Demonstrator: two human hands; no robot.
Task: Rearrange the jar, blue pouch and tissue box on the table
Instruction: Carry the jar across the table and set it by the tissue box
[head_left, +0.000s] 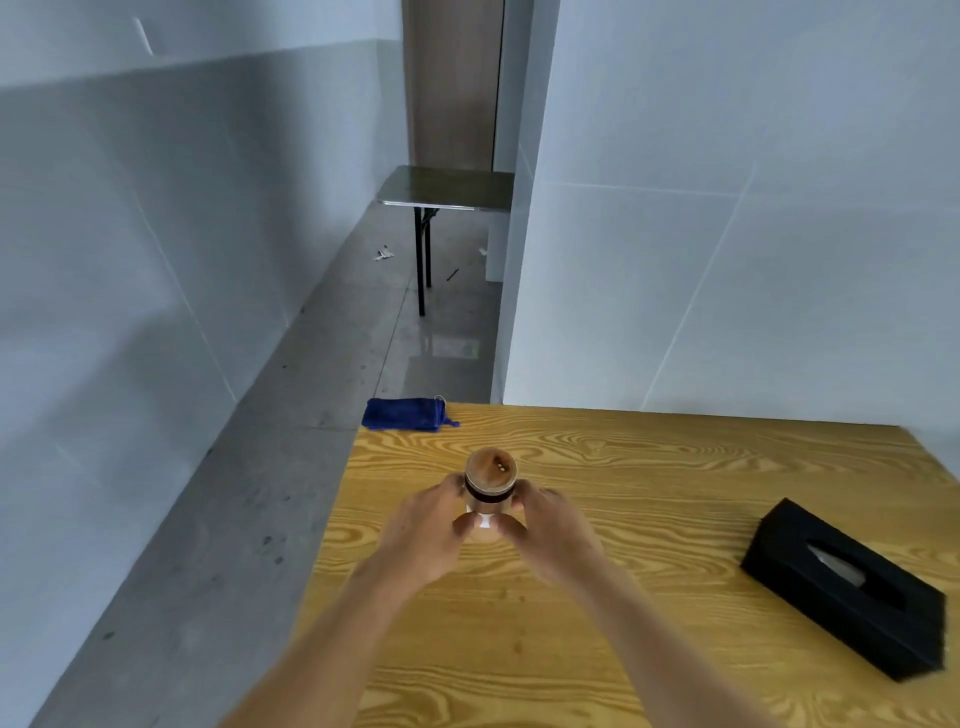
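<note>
Cupping the jar (490, 480) from both sides, left hand (422, 535) and right hand (556, 530) curled narrow round its clear body, thumbs meeting in front. Standing upright near table (623, 649) centre, wooden lid on. Probably glass: stiff, slick, breakable; best held low on the body, not the lid. Blue pouch (405, 414) soft, far-left corner. Black tissue box (847, 587) light, well apart, right.

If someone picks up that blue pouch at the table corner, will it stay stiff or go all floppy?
Probably floppy: the blue pouch looks like soft cloth, lying flat and slightly rumpled. It seems light, since it looks thin and nearly empty. It already hangs over the table edge, so a push might slide it off.
</note>
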